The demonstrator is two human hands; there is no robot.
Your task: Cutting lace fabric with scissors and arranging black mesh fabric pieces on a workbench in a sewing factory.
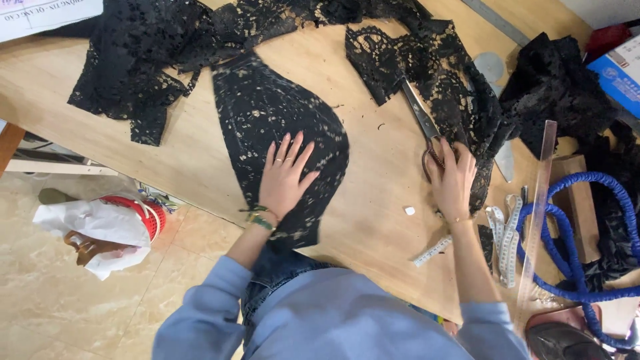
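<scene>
**Two hands on black lace at the wooden bench**

We see the left hand [285,175] lying flat, fingers spread, palm down on a cut piece of black lace [280,113]. This piece is rounded on its right side and runs from the middle of the bench [373,200] down to its near edge, where its lower end hangs just over. The hand holds nothing; it only presses on the cloth. A green band sits at the wrist.

The right hand [452,179] rests on the handles of a pair of scissors [421,120], fingers curled about the loops; we cannot tell whether they pass through. The blades point away from us, towards the far edge, and look shut. They lie against a second strip of black lace [427,67], which runs along the right part of the bench.

More lace [140,60] is heaped at the far left corner. By the right edge lie a white tape measure [501,233], a clear ruler [539,213] and a coiled blue hose [580,233]. On the floor, below the left edge, stands a red basket [143,213] with white paper in it.
</scene>
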